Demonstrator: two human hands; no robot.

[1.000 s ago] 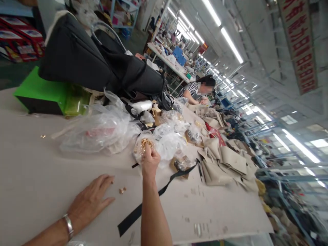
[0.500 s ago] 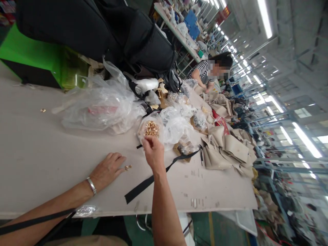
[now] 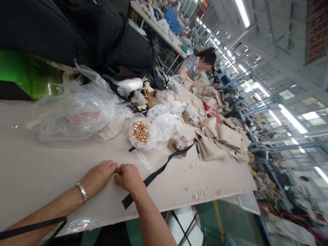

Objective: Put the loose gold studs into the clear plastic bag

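Note:
My left hand [image 3: 99, 176], with a silver bracelet [image 3: 82, 192] at the wrist, rests low over the table. Its fingers are drawn together and meet the fingertips of my right hand [image 3: 130, 178]. A small shiny gold-coloured metal piece [image 3: 117, 174] shows at the pinched fingers of my right hand. Whatever the left fingers hold is hidden. Beyond the hands, an open clear plastic bag [image 3: 131, 139] holds many small gold-coloured metal pieces [image 3: 140, 132]. A black strap [image 3: 156, 172] lies just right of my right hand.
Crumpled clear plastic bags [image 3: 84, 116] lie at the left on the table [image 3: 51, 157]. Beige leather-like pieces [image 3: 221, 136] are piled at the right, near a small box [image 3: 176, 147]. Black bags [image 3: 107, 41] stand behind. Across the table works a person in a striped top [image 3: 189, 64].
My right hand has come from the bag of gold-coloured pieces back to my left hand. The left fingers, spread on the table before, have drawn together. The view has shifted to the right.

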